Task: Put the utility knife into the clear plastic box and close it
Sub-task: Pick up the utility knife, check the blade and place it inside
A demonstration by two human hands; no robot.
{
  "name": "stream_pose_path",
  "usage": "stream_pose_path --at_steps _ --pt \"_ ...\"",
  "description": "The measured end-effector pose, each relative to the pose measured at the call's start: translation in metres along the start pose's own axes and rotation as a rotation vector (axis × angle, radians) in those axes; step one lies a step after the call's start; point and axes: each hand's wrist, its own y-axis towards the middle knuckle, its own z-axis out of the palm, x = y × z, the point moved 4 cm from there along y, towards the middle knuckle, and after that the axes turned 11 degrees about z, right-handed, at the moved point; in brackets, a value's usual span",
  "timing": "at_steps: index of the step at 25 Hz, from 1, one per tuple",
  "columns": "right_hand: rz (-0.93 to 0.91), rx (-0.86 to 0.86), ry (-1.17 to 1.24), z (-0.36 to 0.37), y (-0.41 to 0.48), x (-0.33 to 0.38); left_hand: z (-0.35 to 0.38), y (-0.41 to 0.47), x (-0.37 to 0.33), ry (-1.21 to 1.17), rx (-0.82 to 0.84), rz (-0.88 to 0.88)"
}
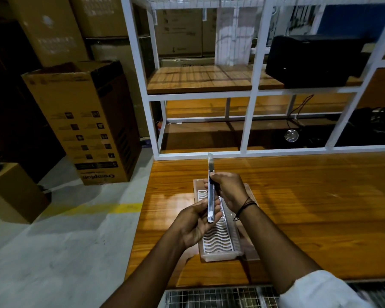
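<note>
both hands held the utility knife above the open clear plastic box

the left hand (pixel 196 221) cupped the butt of the utility knife (pixel 210 192), fingers closed narrow on it; the right hand (pixel 228 190) pinched the body higher up. the blade stood extended, pointing away past the far end of the clear plastic box (pixel 218 241), which lay open on the wooden table (pixel 309 207) directly beneath. best, i judged, to retract the blade first, then lower the knife flat along the box's ribbed tray. both forearms converged over the box, wrists slightly bent.
</note>
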Motion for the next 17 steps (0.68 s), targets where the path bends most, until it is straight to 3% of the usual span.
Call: stream_pose_path --at_steps 17 --pt "-0.097 0.099 -0.063 -0.009 -0.025 -0.01 0.003 0.012 0.004 -0.125 -0.039 0.035"
